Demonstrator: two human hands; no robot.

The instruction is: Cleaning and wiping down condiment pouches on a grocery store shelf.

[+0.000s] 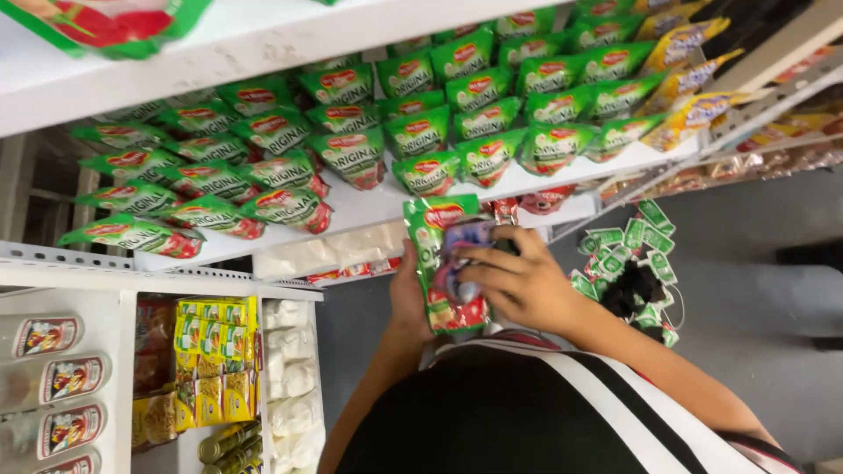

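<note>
I stand at a store shelf, looking down at my own two hands in front of my chest. Between them is a green sauce pouch (pixel 436 254) with a red base, held upright just near of the white shelf edge (pixel 369 206). My left hand (pixel 408 303) cups it from behind, fingers curled closed around its left side and back. My right hand (pixel 518 281) lies across its front, fingers partly bent and pressing a small bluish packet (pixel 465 241) against it; the packet is blurred, so I cannot say what it is.

The pouch looks soft and pliable, light to moderate in weight, with a glossy film that could slip. I judge it best gripped by the sides near the fuller lower half, not by the thin top seal.

On the shelf beyond, rows of matching green pouches (pixel 351 132) lie overlapping, with yellow pouches (pixel 689 79) far right. To the right of my hands, a cluster of small green sachets (pixel 645 241) hangs. Lower left, a rack holds yellow packets (pixel 215 338) and white bags (pixel 290 377).
</note>
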